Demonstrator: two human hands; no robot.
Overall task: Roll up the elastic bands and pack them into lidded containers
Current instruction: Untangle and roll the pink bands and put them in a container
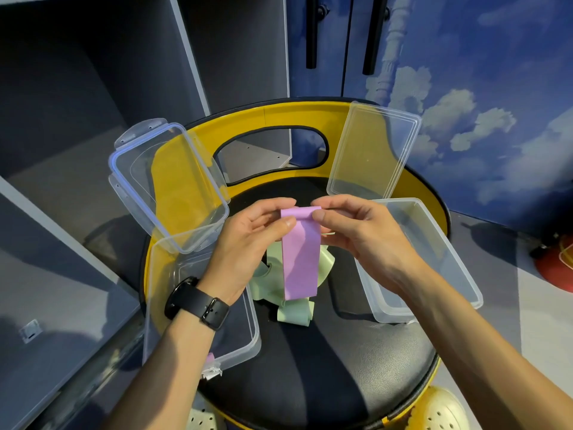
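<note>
Hands, left [248,243] and right [359,234], both pinching top edge of purple band [301,259] above green bands [294,311], starting first curl; next, rolling tightly downward toward open container [459,271]

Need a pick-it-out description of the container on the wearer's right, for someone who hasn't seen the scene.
Start at the black chair seat with the yellow backrest. Two clear plastic containers sit open on it, one each side of the hands. The right container lies under the right hand; its lid is plain and flat, while the left container's lid has blue-edged snap clips.
</note>
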